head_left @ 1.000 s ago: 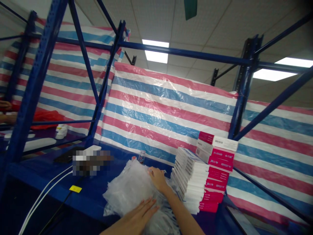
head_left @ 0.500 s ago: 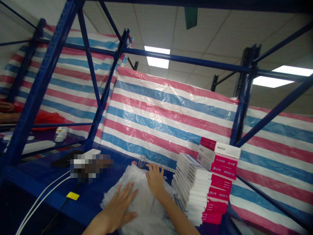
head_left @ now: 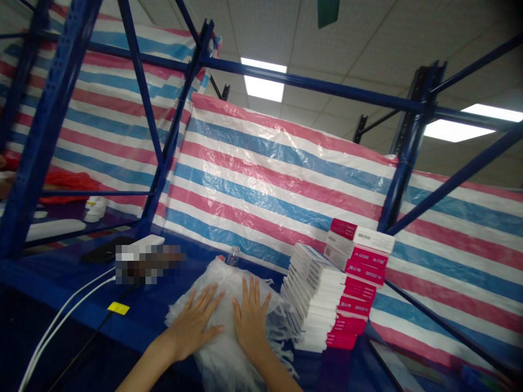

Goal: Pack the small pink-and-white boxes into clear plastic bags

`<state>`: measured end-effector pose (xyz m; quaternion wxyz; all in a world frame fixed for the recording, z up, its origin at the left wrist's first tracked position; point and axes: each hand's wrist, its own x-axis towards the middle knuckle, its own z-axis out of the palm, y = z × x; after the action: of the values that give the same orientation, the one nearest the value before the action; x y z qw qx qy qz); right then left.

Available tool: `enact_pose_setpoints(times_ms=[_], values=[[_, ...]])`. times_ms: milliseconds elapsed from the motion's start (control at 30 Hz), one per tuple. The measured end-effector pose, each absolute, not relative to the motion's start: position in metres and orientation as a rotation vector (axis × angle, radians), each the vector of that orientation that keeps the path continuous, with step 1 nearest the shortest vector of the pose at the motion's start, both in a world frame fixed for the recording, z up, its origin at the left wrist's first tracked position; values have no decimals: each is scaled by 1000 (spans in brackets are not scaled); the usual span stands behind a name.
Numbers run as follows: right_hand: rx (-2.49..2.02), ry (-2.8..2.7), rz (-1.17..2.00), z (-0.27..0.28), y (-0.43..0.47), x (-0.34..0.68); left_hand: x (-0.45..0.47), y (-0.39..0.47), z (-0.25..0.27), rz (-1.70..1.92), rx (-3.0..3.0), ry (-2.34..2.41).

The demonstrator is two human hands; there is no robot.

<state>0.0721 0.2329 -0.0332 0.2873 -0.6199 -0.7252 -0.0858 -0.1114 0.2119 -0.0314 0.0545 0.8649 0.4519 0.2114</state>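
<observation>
A pile of thin, whitish translucent plastic bags (head_left: 229, 332) lies on the blue shelf (head_left: 153, 316). My left hand (head_left: 194, 321) rests flat on the pile's left side, fingers spread. Beside it my right hand (head_left: 251, 316) lies on the right part of the pile, palm down with its fingers stretched out. Neither hand grips anything. Just behind the pile stands a small clear glass jar (head_left: 233, 256), with a small reddish thing at its left. Stringy edges of the plastic hang out at the right.
Stacked white and pink boxes (head_left: 355, 299) stand to the right. White cables (head_left: 61, 326) and a black cord with a yellow tag (head_left: 118, 308) run at the left, near a white power strip (head_left: 147, 245). Blue rack posts (head_left: 402, 158) and striped sheeting (head_left: 261, 185) enclose the back.
My right hand has come back toward me from the far edge and now lies flatter on the plastic. The left hand has shifted slightly left. The camera view has also shifted a little.
</observation>
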Motion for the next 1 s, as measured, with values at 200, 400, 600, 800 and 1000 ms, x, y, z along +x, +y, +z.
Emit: enact_pose_setpoints(times_ms=[200,400,600,800,1000], values=[[-1711,-1970,-176,-51,241,80,-124,210,-20,562,2522,1333],[-1765,-1964,-107,-51,242,79,-127,191,27,566,2471,1437],[-1764,-1977,-102,-50,241,80,-63,226,35,951,2872,1331],[-1811,-1968,-79,-49,241,81,-73,288,-23,669,2587,1705],[-1810,-1989,-59,-45,239,81,-90,292,-39,645,2509,1607]])
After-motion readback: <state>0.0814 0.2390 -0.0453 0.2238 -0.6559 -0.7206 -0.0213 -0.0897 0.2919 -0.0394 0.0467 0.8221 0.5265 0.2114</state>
